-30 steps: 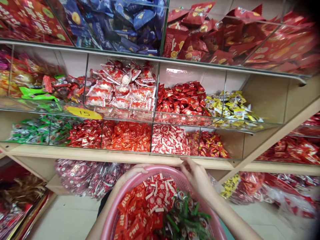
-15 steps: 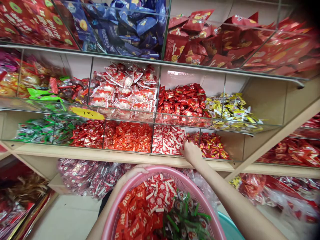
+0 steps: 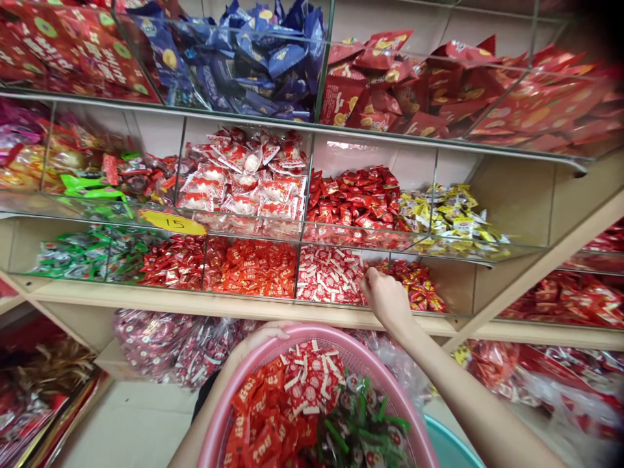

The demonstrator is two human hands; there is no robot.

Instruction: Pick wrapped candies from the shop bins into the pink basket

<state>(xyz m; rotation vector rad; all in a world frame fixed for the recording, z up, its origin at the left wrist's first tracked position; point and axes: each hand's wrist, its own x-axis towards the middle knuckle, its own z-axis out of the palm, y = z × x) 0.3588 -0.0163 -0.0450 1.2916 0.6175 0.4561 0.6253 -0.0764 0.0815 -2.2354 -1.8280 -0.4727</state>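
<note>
My left hand (image 3: 267, 333) is wrapped over the far left rim of a pink plastic basket (image 3: 425, 422). Inside the basket lie orange-red wrapped candies (image 3: 260, 416), red-and-white wrapped candies (image 3: 312, 383) and dark candies with green wrapper ends (image 3: 363, 422). My right hand (image 3: 387, 296) is closed, fingers curled, at the front of the lowest shelf. It is beside the bin of red-and-white candies (image 3: 326, 276) and partly covers the bin of red-and-yellow candies (image 3: 422, 286). Whatever the curled fingers hold is hidden.
Clear dividers split the wooden shelf (image 3: 234, 303) into candy bins. A yellow tag marked 15 (image 3: 173, 223) hangs on the middle ledge. Blue packets (image 3: 244, 58) fill an upper bin. Bagged candies (image 3: 160, 344) sit below, and a teal container (image 3: 451, 445) shows behind the basket.
My right hand has moved a little to the right, away from the red-and-white candies, and remains curled. The left hand and basket have stayed in place. The view has shifted slightly.
</note>
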